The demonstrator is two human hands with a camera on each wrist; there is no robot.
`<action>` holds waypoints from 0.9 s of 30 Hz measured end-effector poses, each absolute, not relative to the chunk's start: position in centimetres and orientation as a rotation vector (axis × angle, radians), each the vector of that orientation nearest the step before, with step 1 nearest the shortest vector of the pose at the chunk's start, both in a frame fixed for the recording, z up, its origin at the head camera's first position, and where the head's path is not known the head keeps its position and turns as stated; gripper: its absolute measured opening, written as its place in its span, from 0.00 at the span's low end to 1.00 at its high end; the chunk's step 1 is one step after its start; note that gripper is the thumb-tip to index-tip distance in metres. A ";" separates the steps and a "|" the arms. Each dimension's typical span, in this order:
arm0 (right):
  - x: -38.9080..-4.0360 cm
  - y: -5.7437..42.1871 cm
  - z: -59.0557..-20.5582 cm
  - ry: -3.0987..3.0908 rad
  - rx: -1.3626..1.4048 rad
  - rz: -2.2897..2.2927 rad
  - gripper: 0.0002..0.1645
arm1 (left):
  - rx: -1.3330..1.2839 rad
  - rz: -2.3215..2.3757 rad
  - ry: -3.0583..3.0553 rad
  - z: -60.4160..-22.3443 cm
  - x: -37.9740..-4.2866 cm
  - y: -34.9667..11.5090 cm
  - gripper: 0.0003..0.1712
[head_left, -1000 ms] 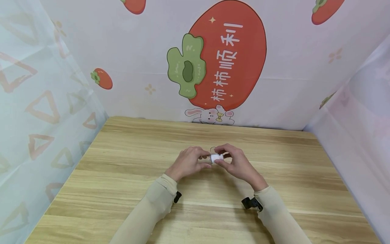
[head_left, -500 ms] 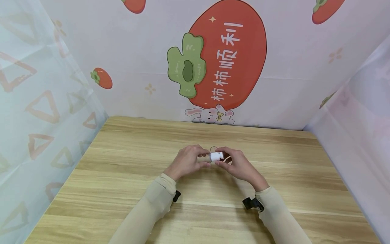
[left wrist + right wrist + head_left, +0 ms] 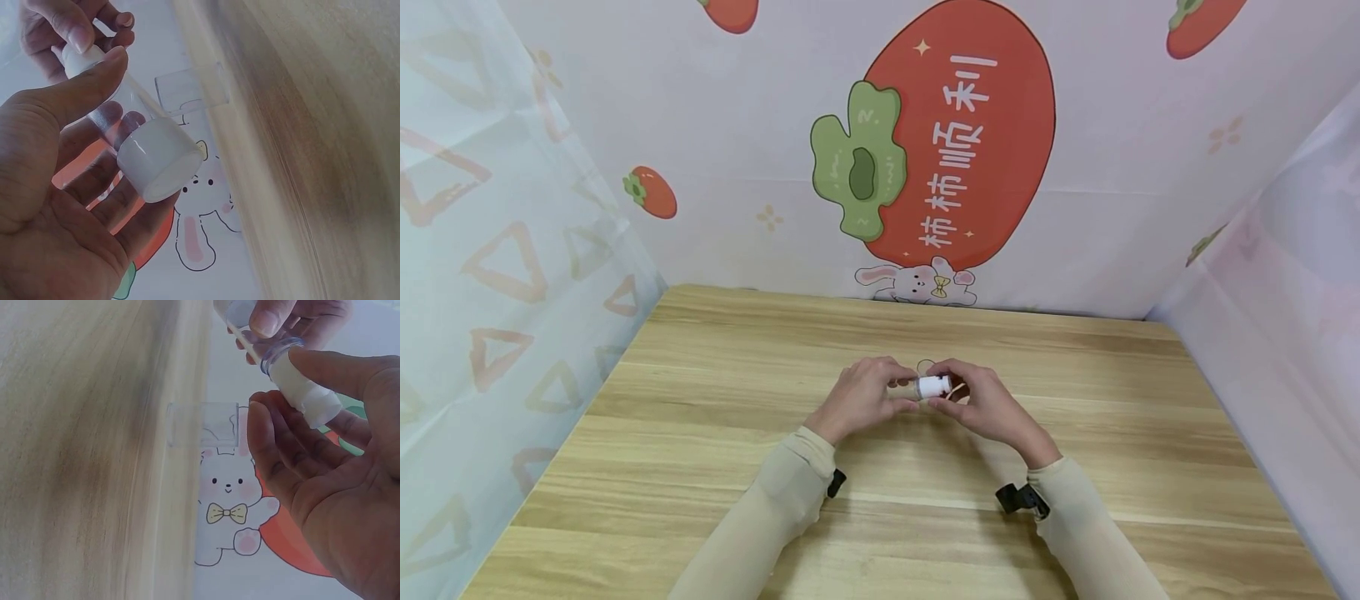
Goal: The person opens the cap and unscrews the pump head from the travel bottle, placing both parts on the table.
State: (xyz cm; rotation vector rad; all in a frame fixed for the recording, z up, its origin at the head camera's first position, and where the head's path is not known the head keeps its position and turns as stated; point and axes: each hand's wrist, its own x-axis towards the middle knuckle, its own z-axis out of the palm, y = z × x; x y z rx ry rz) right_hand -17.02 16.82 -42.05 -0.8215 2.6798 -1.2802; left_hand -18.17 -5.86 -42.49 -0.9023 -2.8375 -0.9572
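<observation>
Head view: left hand (image 3: 862, 397) grasps the clear body of the bottle (image 3: 933, 386); right hand (image 3: 991, 405) pinches its white end. Bottle is held sideways above the table (image 3: 925, 517), partly hidden by both hands. Cylinder (image 3: 203, 425) (transparent, outline faint) stands just beyond the bottle. Table extends left, right and nearward of the bottle; its far edge lies beyond.

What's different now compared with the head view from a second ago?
Only a small change: the right hand has shifted its fingers slightly at the bottle, so more of the end of its white top shows. Nothing was plainly taken up or let go. The left hand keeps its grip on the bottle; the table looks unchanged.
</observation>
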 end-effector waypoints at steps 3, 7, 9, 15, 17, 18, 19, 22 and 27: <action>-17.0 16.8 -42.1 2.672 -0.838 -1.307 0.19 | -0.905 -0.949 -2.844 -42.5 -18.1 -5.8 0.23; -16.9 16.7 -42.1 2.668 -0.841 -1.339 0.18 | -0.915 -0.962 -2.834 -42.5 -18.1 -5.8 0.22; -16.9 16.7 -42.1 2.666 -0.843 -1.354 0.17 | -0.919 -0.965 -2.830 -42.5 -18.1 -5.8 0.22; -16.9 16.4 -42.0 2.641 -0.831 -1.396 0.12 | -0.926 -0.972 -2.825 -42.7 -18.1 -5.8 0.21; -16.9 16.4 -42.0 2.637 -0.829 -1.406 0.09 | -0.929 -0.974 -2.826 -42.8 -18.1 -5.8 0.21; -16.9 16.4 -41.9 2.637 -0.830 -1.411 0.08 | -0.929 -0.972 -2.827 -42.8 -18.1 -5.8 0.21; -16.9 16.4 -41.9 2.640 -0.836 -1.416 0.08 | -0.930 -0.972 -2.827 -42.8 -18.1 -5.8 0.21; -17.0 16.4 -42.0 2.649 -0.868 -1.433 0.06 | -0.931 -0.970 -2.828 -42.8 -18.2 -5.8 0.21; -17.0 16.3 -42.0 2.652 -0.892 -1.458 0.07 | -0.933 -0.965 -2.829 -42.7 -18.1 -5.8 0.21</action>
